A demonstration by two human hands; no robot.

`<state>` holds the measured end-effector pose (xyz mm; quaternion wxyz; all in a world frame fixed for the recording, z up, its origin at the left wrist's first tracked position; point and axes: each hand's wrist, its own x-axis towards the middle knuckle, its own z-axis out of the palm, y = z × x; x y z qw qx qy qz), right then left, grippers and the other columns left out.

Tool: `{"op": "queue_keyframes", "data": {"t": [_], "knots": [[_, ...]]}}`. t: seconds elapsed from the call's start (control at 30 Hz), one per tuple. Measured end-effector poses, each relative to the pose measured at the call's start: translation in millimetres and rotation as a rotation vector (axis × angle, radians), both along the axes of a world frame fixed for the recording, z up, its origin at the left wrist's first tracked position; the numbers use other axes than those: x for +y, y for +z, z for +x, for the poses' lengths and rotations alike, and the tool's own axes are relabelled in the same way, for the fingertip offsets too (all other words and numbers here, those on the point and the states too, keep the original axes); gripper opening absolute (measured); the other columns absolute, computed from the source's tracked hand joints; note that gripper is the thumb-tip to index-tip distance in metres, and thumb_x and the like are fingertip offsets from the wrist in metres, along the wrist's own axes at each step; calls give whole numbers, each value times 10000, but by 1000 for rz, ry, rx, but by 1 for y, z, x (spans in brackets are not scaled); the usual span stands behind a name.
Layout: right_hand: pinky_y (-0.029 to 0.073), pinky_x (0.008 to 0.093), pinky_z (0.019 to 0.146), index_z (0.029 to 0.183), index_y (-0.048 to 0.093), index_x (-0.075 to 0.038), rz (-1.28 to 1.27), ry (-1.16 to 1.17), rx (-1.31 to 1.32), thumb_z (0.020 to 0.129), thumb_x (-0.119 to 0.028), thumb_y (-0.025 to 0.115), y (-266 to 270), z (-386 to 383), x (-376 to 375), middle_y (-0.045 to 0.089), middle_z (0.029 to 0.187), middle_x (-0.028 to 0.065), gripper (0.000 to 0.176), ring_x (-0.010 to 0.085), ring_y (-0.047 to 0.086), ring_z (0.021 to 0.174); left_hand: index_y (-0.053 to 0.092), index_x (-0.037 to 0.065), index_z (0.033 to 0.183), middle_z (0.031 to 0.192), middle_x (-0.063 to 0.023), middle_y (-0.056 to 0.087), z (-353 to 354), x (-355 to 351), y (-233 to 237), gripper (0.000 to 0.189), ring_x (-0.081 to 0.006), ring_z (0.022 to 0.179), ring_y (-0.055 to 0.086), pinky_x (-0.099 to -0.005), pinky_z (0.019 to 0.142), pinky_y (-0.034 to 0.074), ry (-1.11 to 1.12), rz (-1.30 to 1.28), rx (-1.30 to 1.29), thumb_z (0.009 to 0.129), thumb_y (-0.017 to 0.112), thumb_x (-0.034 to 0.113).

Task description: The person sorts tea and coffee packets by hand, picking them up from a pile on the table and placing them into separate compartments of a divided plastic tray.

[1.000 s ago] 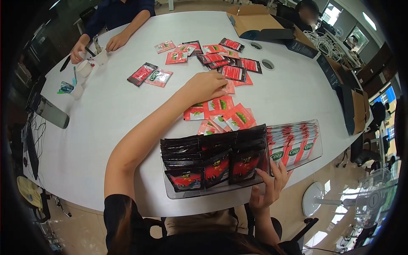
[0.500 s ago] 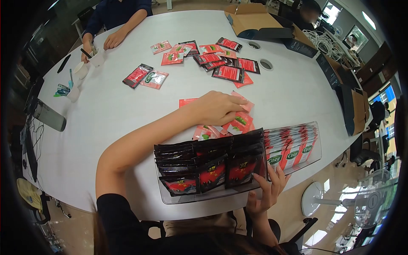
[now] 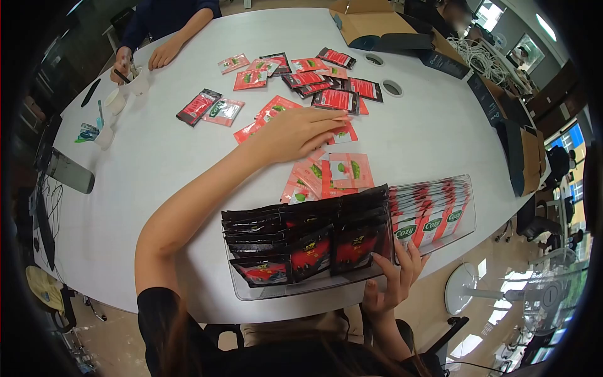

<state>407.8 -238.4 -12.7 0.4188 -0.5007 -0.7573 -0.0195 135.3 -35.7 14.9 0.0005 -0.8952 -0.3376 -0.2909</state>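
Note:
My left hand (image 3: 308,133) reaches over the table with fingers stretched out flat, touching a pink-red sachet (image 3: 344,133) partly covered by them. More pink-red sachets (image 3: 348,171) lie overlapping between this hand and a clear plastic tray (image 3: 276,293). Others (image 3: 276,108) show beyond my left wrist. In the tray, rows of black-and-red sachets (image 3: 313,251) stand on the left and white-and-red "Cozy" sachets (image 3: 432,225) on the right. My right hand (image 3: 396,279) grips the tray's near side, its fingers curled against the front wall.
Mixed black and pink sachets (image 3: 336,100) lie scattered farther back, with a pair (image 3: 200,107) to the left. White cups (image 3: 103,137) and a tumbler (image 3: 72,171) stand at left. Another person's hand (image 3: 164,55) rests at the far edge. Open cardboard boxes (image 3: 370,25) line the right.
My left hand has moved away from the tray toward the scattered pile. Pink sachets now lie spread farther out beyond my wrist. My right hand has stayed at the tray.

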Motion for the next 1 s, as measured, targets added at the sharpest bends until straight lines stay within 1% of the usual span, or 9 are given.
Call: {"op": "queue_keyframes", "data": {"t": [0.17,0.3,0.43,0.5,0.6,0.73,0.83,0.93,1.0], "knots": [[100,577,1101,1034,675,-133,16,4,5,906,-414,493,0,-1,1,585,1223,136,358,361,445,1213,589,117,1231,1288,-50,570,8,-22,5,500,-237,1120,573,-365,869,500,-130,-150,-37,775,703,287],[101,574,1103,1034,674,-135,15,-1,-8,911,-420,488,1,-1,0,584,1224,139,361,359,444,1215,665,86,1068,1270,-38,577,27,-23,-4,347,-226,1098,588,-350,795,534,-105,-70,31,807,673,314],[99,573,1104,1030,676,-137,7,3,5,916,-422,483,1,-2,0,583,1225,139,363,359,444,1216,671,85,1012,1226,-28,596,41,-16,-7,234,-191,916,658,-324,620,545,-27,-15,342,829,618,221],[98,572,1105,1033,674,-134,11,3,11,918,-422,481,1,-2,0,583,1225,139,365,360,443,1216,674,83,987,1207,-26,604,43,-13,-12,196,-175,821,676,-306,535,532,-15,124,418,835,589,171],[97,572,1106,1035,672,-129,14,2,14,919,-420,481,1,-3,-1,584,1224,140,367,362,443,1218,655,78,1013,1222,-34,596,42,-8,-15,217,-177,774,678,-289,504,527,-17,114,389,804,601,102],[101,569,1107,1029,672,-124,15,4,13,917,-414,489,1,-4,-1,584,1224,141,361,365,442,1220,596,67,1112,1245,-34,584,17,-14,10,387,-158,855,676,-293,572,551,50,317,79,731,662,57],[104,579,1102,1025,672,-123,12,4,9,915,-409,496,0,-4,-2,581,1228,142,353,370,441,1222,616,55,1079,1250,-50,586,-21,-16,11,338,-163,926,665,-288,620,556,171,393,204,743,652,66],[106,593,1095,1029,668,-122,13,12,16,915,-404,496,1,-5,-2,577,1235,144,349,376,440,1223,631,28,1027,1275,-81,573,-43,-19,-11,265,-194,974,651,-299,649,556,275,160,443,794,641,155],[107,599,1092,1030,666,-121,18,11,16,916,-401,495,0,-5,-2,574,1240,145,347,380,438,1225,635,6,1003,1289,-100,562,-39,-28,-14,271,-214,983,647,-315,666,556,262,136,336,834,611,217]]}}
